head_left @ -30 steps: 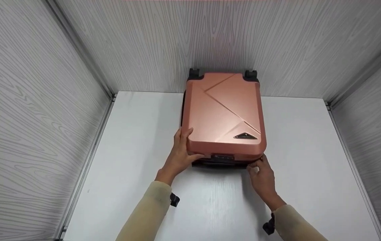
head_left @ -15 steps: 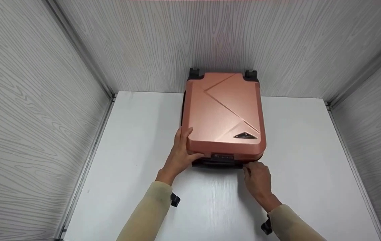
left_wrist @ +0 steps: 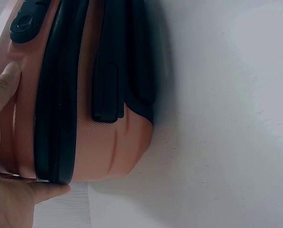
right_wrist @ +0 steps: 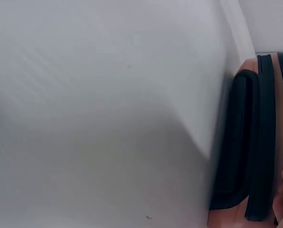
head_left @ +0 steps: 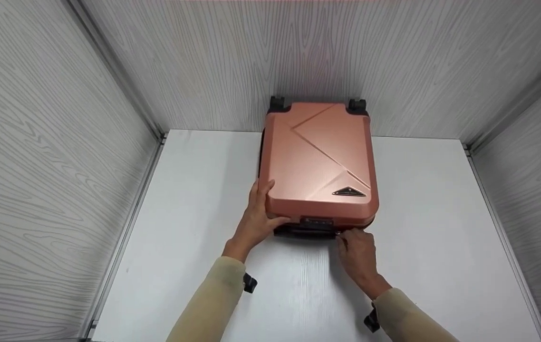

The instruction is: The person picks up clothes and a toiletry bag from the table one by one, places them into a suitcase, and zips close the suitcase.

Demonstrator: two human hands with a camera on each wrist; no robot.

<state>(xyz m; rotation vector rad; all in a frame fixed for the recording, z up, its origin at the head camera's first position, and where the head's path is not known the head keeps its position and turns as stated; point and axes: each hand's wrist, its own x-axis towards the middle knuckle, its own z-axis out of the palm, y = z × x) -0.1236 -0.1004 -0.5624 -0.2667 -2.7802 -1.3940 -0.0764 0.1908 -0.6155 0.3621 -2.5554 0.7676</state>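
Note:
A rose-gold hard-shell suitcase (head_left: 318, 152) lies flat, its two visible black wheels against the back wall. My left hand (head_left: 254, 223) holds its near left corner. The thumb lies on the near end and the other fingers reach along the left side. In the left wrist view a black zipper (left_wrist: 58, 95) runs between the two shells, beside a black carry handle (left_wrist: 108, 80) and a combination lock (left_wrist: 28, 21). At the near end, right of the handle, my right hand (head_left: 360, 254) pinches the zipper pull, mostly hidden by the fingers. A small metal glint shows there.
The suitcase rests on a white tabletop (head_left: 194, 190). Pale wood-grain panels stand on three sides: a back wall (head_left: 204, 61), a left wall (head_left: 37, 166) and a right wall (head_left: 536, 142).
My right hand has moved left along the suitcase's near end, from the near right corner to beside the handle. The left hand and the suitcase have stayed in place.

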